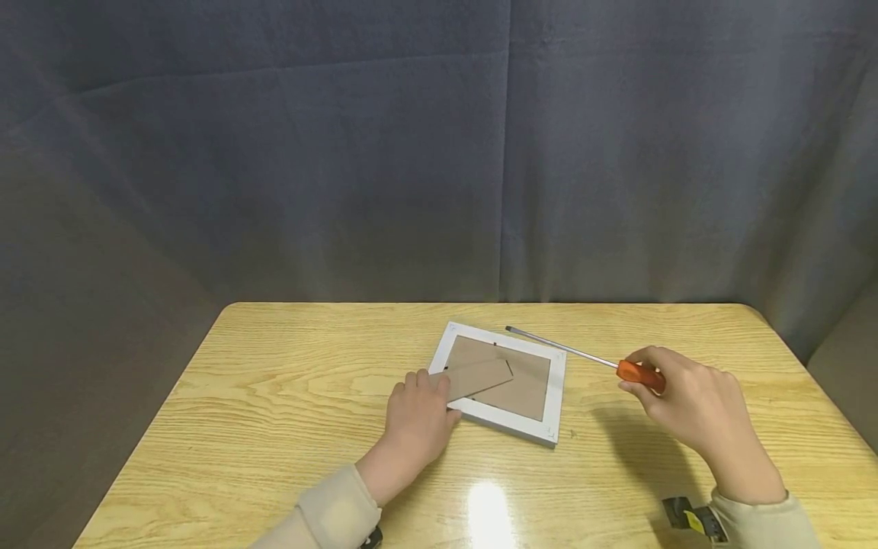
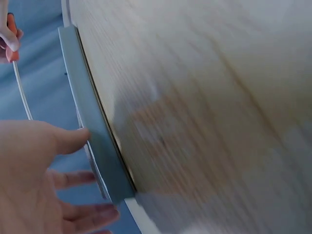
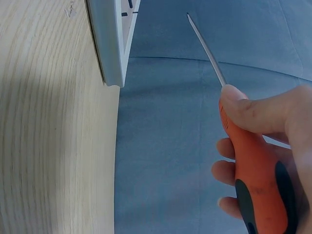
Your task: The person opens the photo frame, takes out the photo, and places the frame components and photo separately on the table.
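Note:
A picture frame [image 1: 554, 393] with a white border lies back side up on the table. Its brown backing board [image 1: 528, 389] has small dark tabs round the edge, and a brown stand leg [image 1: 483, 377] lies across it. My left hand [image 1: 417, 415] holds the frame's near left corner, the thumb against the near side and the fingers about the left side. To the right, my right hand [image 1: 696, 396] grips a screwdriver [image 3: 258, 180] by its orange and black handle. The metal shaft [image 1: 562, 349] points left, its tip above the frame's far edge, apart from the tabs.
The light wood table [image 1: 274, 381] reaches out on both sides of the frame. A dark grey curtain [image 1: 370, 168] hangs behind its far edge. A black strap with a yellow mark [image 1: 694, 521] is at the right wrist.

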The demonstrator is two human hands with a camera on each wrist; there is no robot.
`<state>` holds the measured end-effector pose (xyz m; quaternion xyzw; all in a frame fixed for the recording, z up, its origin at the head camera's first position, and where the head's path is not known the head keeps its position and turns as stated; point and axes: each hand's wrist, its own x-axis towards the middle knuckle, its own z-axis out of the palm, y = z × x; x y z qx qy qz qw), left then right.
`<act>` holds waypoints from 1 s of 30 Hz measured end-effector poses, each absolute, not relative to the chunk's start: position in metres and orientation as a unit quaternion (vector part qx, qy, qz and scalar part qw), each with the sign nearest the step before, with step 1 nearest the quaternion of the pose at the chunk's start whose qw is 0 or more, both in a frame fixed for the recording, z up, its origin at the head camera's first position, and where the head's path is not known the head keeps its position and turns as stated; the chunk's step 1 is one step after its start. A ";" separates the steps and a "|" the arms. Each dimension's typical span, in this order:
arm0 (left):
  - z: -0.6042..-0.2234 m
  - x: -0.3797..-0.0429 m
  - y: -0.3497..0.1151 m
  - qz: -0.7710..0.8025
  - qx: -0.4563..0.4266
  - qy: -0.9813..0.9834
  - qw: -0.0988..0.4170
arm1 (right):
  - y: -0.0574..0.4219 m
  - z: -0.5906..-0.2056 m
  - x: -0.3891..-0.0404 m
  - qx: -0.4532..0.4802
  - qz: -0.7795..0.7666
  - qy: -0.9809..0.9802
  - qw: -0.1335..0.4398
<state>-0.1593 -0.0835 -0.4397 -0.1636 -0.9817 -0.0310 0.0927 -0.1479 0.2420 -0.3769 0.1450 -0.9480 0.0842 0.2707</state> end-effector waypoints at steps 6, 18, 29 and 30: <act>-0.442 -0.168 -0.100 -0.054 -0.202 -0.974 0.089 | 0.242 -0.378 -0.147 0.146 0.084 -0.947 0.275; -0.447 -0.172 -0.106 0.020 -0.278 -0.945 0.171 | 0.241 -0.378 -0.147 0.149 0.086 -0.947 0.272; -0.442 -0.156 -0.076 0.146 -0.278 -0.929 0.196 | 0.241 -0.374 -0.146 0.147 0.084 -0.948 0.268; -0.442 -0.154 -0.074 0.157 -0.280 -0.926 0.199 | 0.241 -0.374 -0.146 0.147 0.083 -0.948 0.269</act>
